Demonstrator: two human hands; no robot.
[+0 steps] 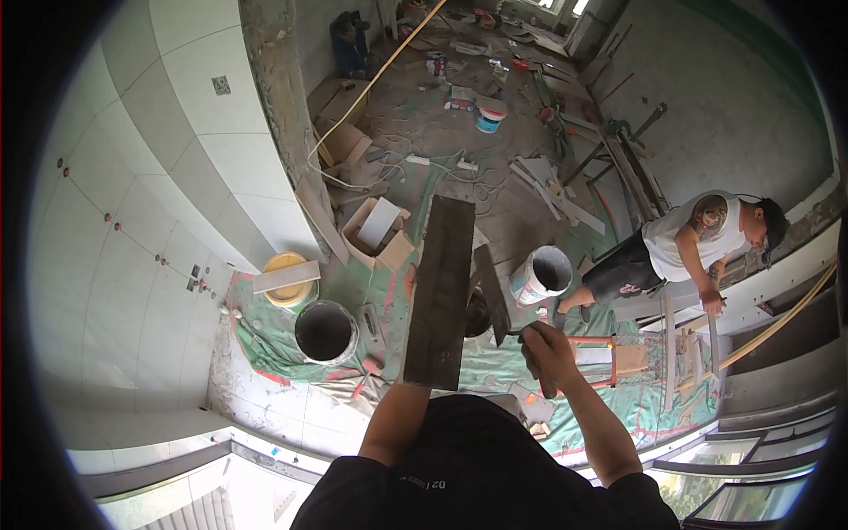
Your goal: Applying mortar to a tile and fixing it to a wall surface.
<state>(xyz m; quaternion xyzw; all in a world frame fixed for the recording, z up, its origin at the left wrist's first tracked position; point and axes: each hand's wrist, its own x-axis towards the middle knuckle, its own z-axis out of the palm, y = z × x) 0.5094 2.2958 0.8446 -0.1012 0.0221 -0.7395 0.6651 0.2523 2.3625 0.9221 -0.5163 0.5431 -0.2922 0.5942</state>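
Note:
My left hand (409, 281) is closed on a long, narrow tile (442, 291), its fingers showing at the tile's left edge and the rest hidden beneath. The tile's upward face is dark grey-brown, as if coated. My right hand (548, 353) grips a flat trowel (490, 296) by its handle. The dark blade stands tilted just right of the tile; whether they touch I cannot tell. Behind the blade, a dark round vessel (478, 316) is partly hidden. A white bucket (528, 287) with grey inside stands beyond my right hand.
At right, a co-worker (689, 234) in a white top bends over a long strip. Left stand a grey-filled bucket (353, 340), a yellow bucket (281, 296) with a board across it, and an open carton (396, 252). Green sheeting (265, 331) covers the floor; cables and scraps lie farther off.

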